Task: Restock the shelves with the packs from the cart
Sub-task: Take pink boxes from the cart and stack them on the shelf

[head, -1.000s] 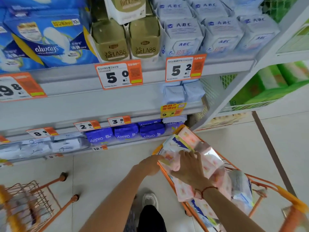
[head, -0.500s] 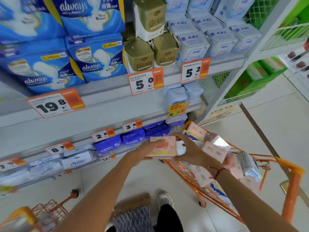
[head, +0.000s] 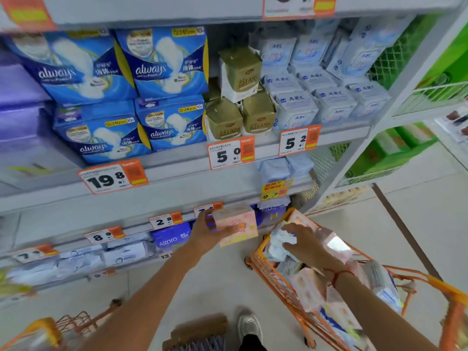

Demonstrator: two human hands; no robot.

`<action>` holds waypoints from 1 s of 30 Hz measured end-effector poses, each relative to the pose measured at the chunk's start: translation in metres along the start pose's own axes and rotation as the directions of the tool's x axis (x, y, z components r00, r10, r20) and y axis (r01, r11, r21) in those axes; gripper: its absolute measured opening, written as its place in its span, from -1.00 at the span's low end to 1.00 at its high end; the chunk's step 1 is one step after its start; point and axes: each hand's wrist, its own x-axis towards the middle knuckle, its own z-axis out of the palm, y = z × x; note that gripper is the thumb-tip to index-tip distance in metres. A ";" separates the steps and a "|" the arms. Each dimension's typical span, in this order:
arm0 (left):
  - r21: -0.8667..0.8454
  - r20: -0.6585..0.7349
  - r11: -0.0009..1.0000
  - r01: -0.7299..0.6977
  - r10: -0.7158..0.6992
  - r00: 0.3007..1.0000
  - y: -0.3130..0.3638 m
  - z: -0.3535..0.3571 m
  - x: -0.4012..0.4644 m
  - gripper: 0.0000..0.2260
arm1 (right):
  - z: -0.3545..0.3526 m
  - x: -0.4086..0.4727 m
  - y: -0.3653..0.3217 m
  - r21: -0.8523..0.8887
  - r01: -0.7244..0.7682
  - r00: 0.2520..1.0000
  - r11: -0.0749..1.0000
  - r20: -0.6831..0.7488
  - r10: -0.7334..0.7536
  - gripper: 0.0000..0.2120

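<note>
— Comparing with half a second back, what differs?

— Then both hands met on the pink pack [head: 236, 224] above the cart's near corner. Now the left hand [head: 206, 230] alone grips it, thumb on the near face, fingers wrapped behind, and has carried it toward ten o'clock, up against the low shelf's edge [head: 131, 233] by the price tags. The right hand [head: 302, 243] has dropped to three o'clock of the pack, into the orange cart [head: 276, 277], fingers curled down over a white-and-blue pack [head: 277, 245]; whether they actually pinch it, I cannot tell.

— Count things for me, left to right.

— At nine o'clock, four blue Always boxes [head: 162, 64], two over two. At twelve o'clock, three gold packs [head: 240, 69], one atop two. Toward one o'clock, pale ABC packs [head: 296, 107], too many and too blurred to count. Orange price tags [head: 112, 177] I can read: 19.8, 5.0, 5.2 on the upper edge; 8.9 and 2.8 lower. One purple Airpro pack [head: 172, 236] shows clearly below.

— And carts?

— Two: a corner of another orange cart [head: 73, 323] at seven o'clock, and the loaded one at four o'clock, holding several pink packs [head: 307, 287] I cannot count exactly.

— Anything at six o'clock?

— One white shoe [head: 249, 324] on the floor.
</note>
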 end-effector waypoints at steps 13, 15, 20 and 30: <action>0.067 0.102 0.981 -0.185 0.178 0.979 -0.058 0.043 0.089 -0.37 | 0.028 0.030 0.084 -0.661 -0.262 0.950 0.703 -0.048 0.308 -0.12; 0.057 0.145 0.972 -0.229 0.219 0.965 -0.063 0.055 0.099 -0.55 | 0.041 0.025 0.088 -0.639 -0.361 0.931 0.679 -0.205 0.302 -0.28; 0.024 0.205 0.938 -0.346 0.334 0.920 -0.062 0.082 0.117 -0.57 | 0.044 0.016 0.071 -0.583 -0.402 0.911 0.706 -0.332 0.244 -0.45; 0.128 -0.211 0.757 -0.641 0.652 0.728 -0.026 0.012 0.170 -0.35 | 0.003 0.069 -0.041 0.081 0.152 0.971 0.985 -0.196 -0.133 -0.42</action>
